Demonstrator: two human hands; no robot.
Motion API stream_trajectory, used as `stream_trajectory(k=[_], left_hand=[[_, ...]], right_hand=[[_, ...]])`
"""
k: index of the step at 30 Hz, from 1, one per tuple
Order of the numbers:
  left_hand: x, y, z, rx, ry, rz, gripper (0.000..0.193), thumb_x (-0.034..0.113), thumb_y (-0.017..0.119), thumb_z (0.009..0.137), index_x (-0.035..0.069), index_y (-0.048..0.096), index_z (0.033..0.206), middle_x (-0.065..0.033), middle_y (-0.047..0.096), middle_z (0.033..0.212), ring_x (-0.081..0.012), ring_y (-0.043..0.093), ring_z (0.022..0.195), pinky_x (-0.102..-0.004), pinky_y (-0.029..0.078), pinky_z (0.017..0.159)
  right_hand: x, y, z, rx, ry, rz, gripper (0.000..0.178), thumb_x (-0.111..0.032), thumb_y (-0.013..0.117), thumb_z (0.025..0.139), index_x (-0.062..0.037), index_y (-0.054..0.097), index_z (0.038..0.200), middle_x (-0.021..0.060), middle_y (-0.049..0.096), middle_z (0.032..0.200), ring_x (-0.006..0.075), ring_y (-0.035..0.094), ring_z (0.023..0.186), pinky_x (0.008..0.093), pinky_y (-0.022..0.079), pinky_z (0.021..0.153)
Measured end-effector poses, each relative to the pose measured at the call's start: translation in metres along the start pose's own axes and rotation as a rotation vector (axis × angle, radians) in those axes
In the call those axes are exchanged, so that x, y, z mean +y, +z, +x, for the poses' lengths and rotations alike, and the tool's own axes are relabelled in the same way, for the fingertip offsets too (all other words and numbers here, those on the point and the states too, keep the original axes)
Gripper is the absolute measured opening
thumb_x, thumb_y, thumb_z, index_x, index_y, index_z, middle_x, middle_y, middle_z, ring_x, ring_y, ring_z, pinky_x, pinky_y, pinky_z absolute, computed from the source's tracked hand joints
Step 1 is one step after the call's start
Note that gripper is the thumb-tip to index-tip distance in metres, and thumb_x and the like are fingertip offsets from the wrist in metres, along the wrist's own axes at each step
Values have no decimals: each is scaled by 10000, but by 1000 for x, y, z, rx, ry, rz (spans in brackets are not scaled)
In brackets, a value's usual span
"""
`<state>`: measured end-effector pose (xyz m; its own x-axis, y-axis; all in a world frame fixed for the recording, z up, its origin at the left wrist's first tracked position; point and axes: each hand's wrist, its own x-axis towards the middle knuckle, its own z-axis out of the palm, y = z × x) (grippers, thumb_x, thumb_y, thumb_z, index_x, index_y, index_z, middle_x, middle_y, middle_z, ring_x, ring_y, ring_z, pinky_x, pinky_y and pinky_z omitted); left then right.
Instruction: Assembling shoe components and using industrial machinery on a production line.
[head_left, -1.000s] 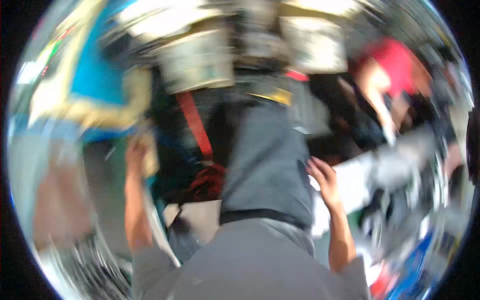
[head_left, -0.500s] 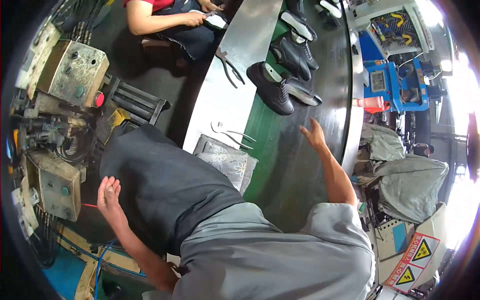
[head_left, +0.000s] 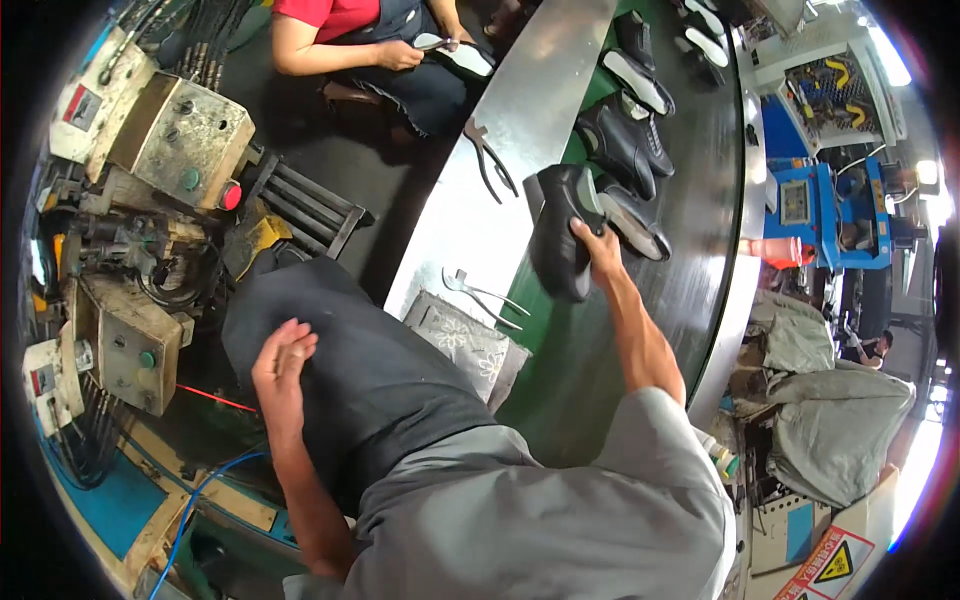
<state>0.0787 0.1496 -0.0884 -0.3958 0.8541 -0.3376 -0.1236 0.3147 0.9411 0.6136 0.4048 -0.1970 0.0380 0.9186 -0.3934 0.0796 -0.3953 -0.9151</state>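
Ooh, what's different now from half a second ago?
The right hand was empty; it has reached forward and taken hold of a black shoe, whose toe has swung toward the person. The left hand moved inward, still empty. The dark pliers, silvery pincers and flowered grey pad stayed put.

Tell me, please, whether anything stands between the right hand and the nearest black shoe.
Nothing visible stands between them: the right hand is closed on the black shoe, near its opening.
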Motion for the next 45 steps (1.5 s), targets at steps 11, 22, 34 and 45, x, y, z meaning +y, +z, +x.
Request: stream_trajectory(k=[11, 22, 34, 45], left_hand=[[91, 77, 76, -407, 416, -141, 695, 188, 736, 1049, 27, 452, 1662, -144, 526, 1641, -256, 549, 1453, -396, 482, 1177], [25, -52, 1, 372, 499, 339, 314, 132, 678, 1068, -57, 730, 1313, -187, 721, 1206, -296, 709, 1099, -358, 543, 972], [-5, -82, 0, 155, 397, 365, 401, 47, 654, 1042, -73, 635, 1424, -226, 681, 1321, -346, 680, 1210, -384, 523, 1058], [9, -83, 25, 39, 289, 239, 562, -12, 628, 939, -49, 605, 1499, -218, 668, 1427, -298, 654, 1319, -366, 500, 1121]], right_hand=[[-38, 253, -152, -766, 546, 867, 652, -563, 606, 1084, -25, 656, 1448, 208, 770, 1217, 369, 765, 1007, 535, 629, 966], [-106, 401, -205, -858, -406, -452, 815, -509, 720, 1034, 62, 515, 1578, 297, 637, 1507, 373, 682, 1340, 447, 557, 1088], [-91, 390, -238, -844, -825, -741, 828, -345, 756, 1008, 35, 399, 1651, 348, 522, 1576, 506, 591, 1385, 497, 517, 1131], [-80, 313, -280, -863, -940, -1194, 961, -278, 876, 803, -292, 473, 1675, 305, 166, 1776, 593, 459, 1344, 622, 490, 1162]])
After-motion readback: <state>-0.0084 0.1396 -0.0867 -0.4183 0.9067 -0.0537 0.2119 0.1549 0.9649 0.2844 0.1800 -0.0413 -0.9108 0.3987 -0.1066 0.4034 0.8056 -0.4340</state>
